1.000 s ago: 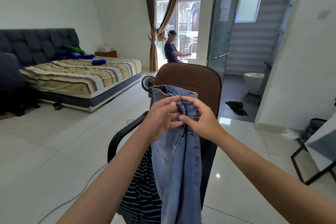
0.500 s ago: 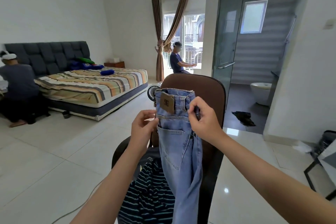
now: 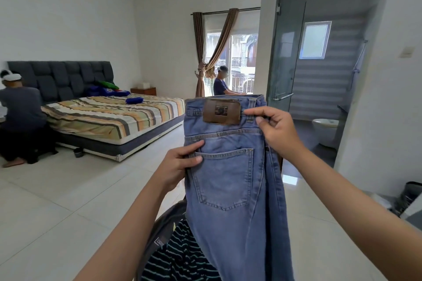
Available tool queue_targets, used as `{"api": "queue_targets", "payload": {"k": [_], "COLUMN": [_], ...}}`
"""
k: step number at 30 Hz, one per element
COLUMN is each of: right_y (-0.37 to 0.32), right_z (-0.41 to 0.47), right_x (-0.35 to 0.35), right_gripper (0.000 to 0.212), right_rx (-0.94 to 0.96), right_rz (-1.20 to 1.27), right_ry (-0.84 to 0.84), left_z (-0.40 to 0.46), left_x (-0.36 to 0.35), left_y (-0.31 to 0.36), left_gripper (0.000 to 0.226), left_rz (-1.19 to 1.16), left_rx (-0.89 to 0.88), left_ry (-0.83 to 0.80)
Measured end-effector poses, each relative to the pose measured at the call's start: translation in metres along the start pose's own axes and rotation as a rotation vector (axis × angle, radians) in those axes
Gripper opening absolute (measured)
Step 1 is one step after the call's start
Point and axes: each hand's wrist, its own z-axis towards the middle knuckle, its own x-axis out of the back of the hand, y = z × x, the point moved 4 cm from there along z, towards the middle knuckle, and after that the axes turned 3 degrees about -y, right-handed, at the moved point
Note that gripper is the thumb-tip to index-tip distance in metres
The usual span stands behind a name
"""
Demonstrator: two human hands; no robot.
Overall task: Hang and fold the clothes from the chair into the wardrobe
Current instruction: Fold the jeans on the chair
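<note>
Bedroom, white walls, pale glossy floor tiles (image 3: 68, 201). Bed (image 3: 109, 118) with striped sheet and dark tufted headboard (image 3: 61, 80) at left; blue cushions near the headboard. Brown curtains (image 3: 203, 52) tied back at a bright window at rear. Glass door (image 3: 287, 52) and bathroom with toilet (image 3: 324, 130) at right. Seated person (image 3: 220, 83) by the window; second person (image 3: 20, 116) kneeling at the far left edge beside the bed.

Blue jeans (image 3: 230, 166) held up at centre frame, folded lengthwise, back side facing the camera. Brown leather waistband patch (image 3: 221, 112) and one back pocket (image 3: 225, 178) visible. Legs hanging straight down, running out of the bottom of the frame.

Left hand (image 3: 175, 166) gripping the left edge of the jeans at pocket height: thumb laid across the front of the denim, fingers (image 3: 194, 147) clamped round the edge from behind. Right hand (image 3: 278, 130) higher, at the waistband on the right side: thumb and fingers curled and pinching the denim just beside a belt loop.

Dark striped garment (image 3: 180, 255) lying below the jeans at the bottom of the frame, partly hidden behind them. Dark curved edge of the chair (image 3: 159, 230) showing just left of it; rest of the chair hidden. Dark items on the floor at the right edge, too cropped to identify.
</note>
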Motion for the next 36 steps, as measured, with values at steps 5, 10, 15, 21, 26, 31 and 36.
{"api": "queue_targets", "payload": {"k": [5, 10, 15, 21, 26, 31, 36], "right_y": [0.014, 0.038, 0.092, 0.096, 0.057, 0.008, -0.024], "right_z": [0.002, -0.031, -0.091, -0.094, -0.062, -0.024, 0.014], "right_x": [0.019, 0.015, -0.021, -0.052, -0.056, -0.074, -0.088], "right_gripper": [0.029, 0.059, 0.096, 0.064, 0.040, 0.044, 0.043], "right_rx": [-0.046, 0.024, -0.144, -0.055, -0.027, 0.035, 0.020], "right_rz": [0.059, -0.156, -0.108, 0.013, 0.024, 0.089, 0.204], "right_ry": [0.058, 0.040, 0.054, 0.123, 0.124, 0.087, 0.166], "left_z": [0.007, 0.013, 0.018, 0.020, 0.013, -0.002, -0.019], "left_x": [-0.015, -0.031, -0.049, -0.039, 0.004, 0.038, 0.073], "left_y": [0.025, 0.042, 0.068, 0.087, 0.105, 0.141, 0.149], "left_gripper": [0.048, 0.047, 0.058, 0.058, 0.051, 0.046, 0.041], "left_rz": [0.109, 0.123, 0.206, 0.280, 0.312, 0.406, 0.195], "left_rx": [-0.124, -0.167, -0.234, -0.279, -0.254, -0.243, -0.099], "left_ry": [0.003, 0.044, 0.009, 0.024, 0.148, 0.167, 0.125]}}
